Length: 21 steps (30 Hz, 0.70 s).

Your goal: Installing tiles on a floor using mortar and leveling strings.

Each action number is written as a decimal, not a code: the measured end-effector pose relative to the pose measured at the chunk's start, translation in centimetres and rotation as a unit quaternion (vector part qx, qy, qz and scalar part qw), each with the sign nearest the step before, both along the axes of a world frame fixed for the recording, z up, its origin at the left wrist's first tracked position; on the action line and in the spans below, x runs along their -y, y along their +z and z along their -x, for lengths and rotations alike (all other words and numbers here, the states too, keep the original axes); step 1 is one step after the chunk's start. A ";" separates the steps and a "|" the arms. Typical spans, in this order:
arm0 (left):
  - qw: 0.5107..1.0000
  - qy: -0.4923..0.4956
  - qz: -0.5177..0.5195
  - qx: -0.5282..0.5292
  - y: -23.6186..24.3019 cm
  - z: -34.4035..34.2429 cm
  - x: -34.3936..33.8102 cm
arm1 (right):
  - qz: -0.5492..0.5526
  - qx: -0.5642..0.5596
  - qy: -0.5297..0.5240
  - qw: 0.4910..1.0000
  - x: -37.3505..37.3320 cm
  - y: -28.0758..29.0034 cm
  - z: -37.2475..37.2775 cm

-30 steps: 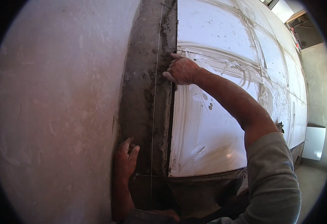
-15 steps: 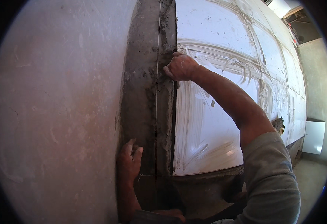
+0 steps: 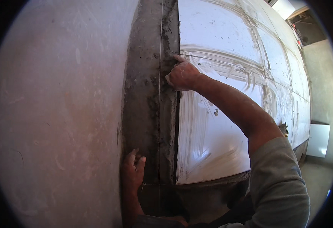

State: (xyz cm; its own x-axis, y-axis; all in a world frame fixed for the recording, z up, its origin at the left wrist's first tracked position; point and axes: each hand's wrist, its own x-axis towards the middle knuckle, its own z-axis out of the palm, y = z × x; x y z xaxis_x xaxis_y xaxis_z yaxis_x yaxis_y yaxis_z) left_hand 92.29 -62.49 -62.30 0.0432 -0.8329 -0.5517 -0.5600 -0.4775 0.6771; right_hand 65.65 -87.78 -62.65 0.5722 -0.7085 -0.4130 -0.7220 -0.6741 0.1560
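My right hand (image 3: pixel 183 76) is over the left edge of the white tiles (image 3: pixel 219 140), at a joint between two of them. Its index finger stretches out to that edge, the thumb sticks out below, and the other fingers curl under, partly hidden. Low down, my left hand (image 3: pixel 133 169) lies with fingers apart on the dark mortar strip (image 3: pixel 140 102), close beside the pale plastered surface (image 3: pixel 60 114). A thin white string (image 3: pixel 159 121) runs taut along the strip, between my two hands. I see nothing held in either hand.
Grey smears cover the tile joints. Another thin line (image 3: pixel 151 184) crosses the strip near its lower end. A jagged hole (image 3: pixel 284 129) shows beyond my right arm. Farther right, a loose white panel (image 3: pixel 318 140) stands near a grey wall (image 3: pixel 322 76).
My right hand has shifted slightly down along the tile edge, and its index finger now stretches out. The left hand stays by the plastered surface. The whole view has shifted a little.
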 end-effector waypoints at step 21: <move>0.994 -0.042 0.040 0.088 -0.8 0.7 -0.4 | 0.168 0.530 -0.252 0.792 -0.7 4.2 1.0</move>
State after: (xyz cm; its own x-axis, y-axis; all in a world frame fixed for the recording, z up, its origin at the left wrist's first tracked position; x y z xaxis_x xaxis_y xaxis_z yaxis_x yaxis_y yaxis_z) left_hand 91.62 -62.07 -63.10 0.0623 -0.8785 -0.4736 -0.7084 -0.3732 0.5991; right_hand 64.62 -87.07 -58.42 0.0796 -0.9253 0.3709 -0.7314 -0.3070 -0.6089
